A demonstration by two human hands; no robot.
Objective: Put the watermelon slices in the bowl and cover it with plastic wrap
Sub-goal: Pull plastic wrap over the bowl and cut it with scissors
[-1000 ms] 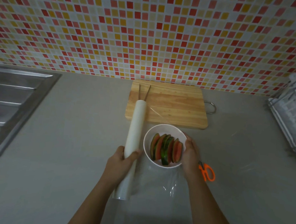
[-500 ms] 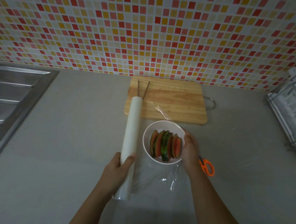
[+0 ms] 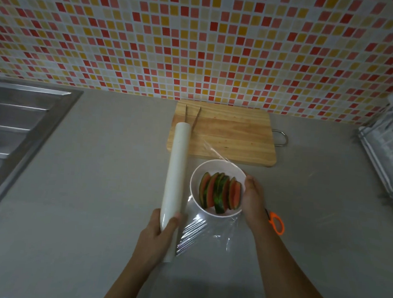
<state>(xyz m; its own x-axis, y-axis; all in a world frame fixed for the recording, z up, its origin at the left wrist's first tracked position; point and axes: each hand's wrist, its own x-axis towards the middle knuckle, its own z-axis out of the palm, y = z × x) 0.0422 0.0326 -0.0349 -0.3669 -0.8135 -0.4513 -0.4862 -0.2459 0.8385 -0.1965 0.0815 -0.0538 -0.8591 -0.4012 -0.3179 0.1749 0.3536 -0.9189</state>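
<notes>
Around: board, tongs behind bowl; scissors by right hand.
Roll: gripped by left hand, axis pointed at board.
Right hand: curled on bowl rim.

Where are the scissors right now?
In the head view, the orange-handled scissors lie on the grey counter, right of the white bowl, partly hidden behind the right hand.

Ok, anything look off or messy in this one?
Only the plastic wrap film: it lies creased and bunched between the roll and the white bowl, not stretched flat. Nothing spilled.
</notes>
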